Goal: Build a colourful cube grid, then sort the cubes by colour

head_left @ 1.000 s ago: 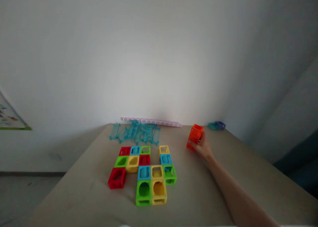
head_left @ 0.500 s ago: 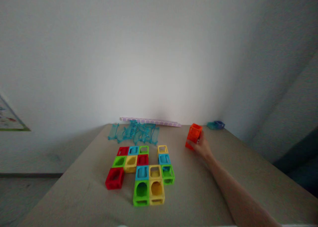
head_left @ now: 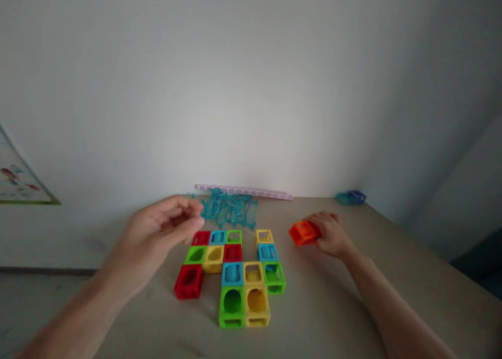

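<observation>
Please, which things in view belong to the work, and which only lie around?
Likely in the work:
- orange piece, held in the right hand
- coloured blocks laid out on the table

Likely just lying about:
- purple patterned strip by the wall
- blue item and teal item, far right
- clear teal pieces behind the blocks (role uncertain)

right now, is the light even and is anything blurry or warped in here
Head view: the wall is brightest mid-frame and dimmer toward the right; the left hand looks softly blurred in the head view, and the translucent teal pieces lack crisp detail there; in the head view, wide-angle stretch seems to lengthen the left forearm.
</observation>
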The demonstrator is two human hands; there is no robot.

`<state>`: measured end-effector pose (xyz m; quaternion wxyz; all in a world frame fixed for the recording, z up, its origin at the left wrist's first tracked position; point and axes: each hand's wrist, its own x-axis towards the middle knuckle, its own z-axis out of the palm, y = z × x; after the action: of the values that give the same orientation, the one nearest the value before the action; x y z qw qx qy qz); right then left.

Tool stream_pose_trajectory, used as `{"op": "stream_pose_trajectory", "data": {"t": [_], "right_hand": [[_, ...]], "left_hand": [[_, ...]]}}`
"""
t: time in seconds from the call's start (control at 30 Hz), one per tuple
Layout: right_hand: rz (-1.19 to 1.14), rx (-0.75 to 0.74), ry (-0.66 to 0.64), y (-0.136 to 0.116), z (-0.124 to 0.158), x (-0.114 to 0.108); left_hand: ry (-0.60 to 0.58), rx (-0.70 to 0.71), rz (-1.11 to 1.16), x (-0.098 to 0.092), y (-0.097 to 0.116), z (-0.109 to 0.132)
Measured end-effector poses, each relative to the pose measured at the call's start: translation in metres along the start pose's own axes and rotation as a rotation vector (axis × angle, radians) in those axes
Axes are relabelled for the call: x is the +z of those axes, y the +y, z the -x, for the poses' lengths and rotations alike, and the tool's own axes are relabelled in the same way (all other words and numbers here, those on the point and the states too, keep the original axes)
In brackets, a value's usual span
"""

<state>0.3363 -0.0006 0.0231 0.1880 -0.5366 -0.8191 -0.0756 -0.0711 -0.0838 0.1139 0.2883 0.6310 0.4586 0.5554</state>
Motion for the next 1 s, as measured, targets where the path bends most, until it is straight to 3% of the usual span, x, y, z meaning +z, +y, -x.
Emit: {"op": "stream_pose_trajectory", "data": {"t": [0.17, 0.27, 0.33, 0.67, 0.83, 1.0], "right_hand": [[0.133, 0.087, -0.197, -0.008, 0.002, 0.008], [0.164, 0.11, -0.213, -0.006, 0.008, 0.008], [0.164, 0.115, -0.205, -0.004, 0.012, 0.007], [0.223, 0.204, -0.244, 0.004, 0.021, 0.006], [0.212, 0.223, -0.25, 0.0, 0.021, 0.006], [0.132, 0.212, -0.207, 0.003, 0.025, 0.009]], "left_hand": [[0.029, -0.074, 0.112, 0.007, -0.099, -0.054], [0.13, -0.105, 0.257, 0.008, -0.15, -0.057], [0.158, -0.142, 0.281, 0.009, -0.168, -0.05], [-0.152, -0.096, -0.073, 0.012, -0.17, -0.039], [-0.075, -0.261, -0.074, 0.017, -0.177, -0.049], [0.006, -0.332, -0.079, 0.025, -0.184, -0.064]]}}
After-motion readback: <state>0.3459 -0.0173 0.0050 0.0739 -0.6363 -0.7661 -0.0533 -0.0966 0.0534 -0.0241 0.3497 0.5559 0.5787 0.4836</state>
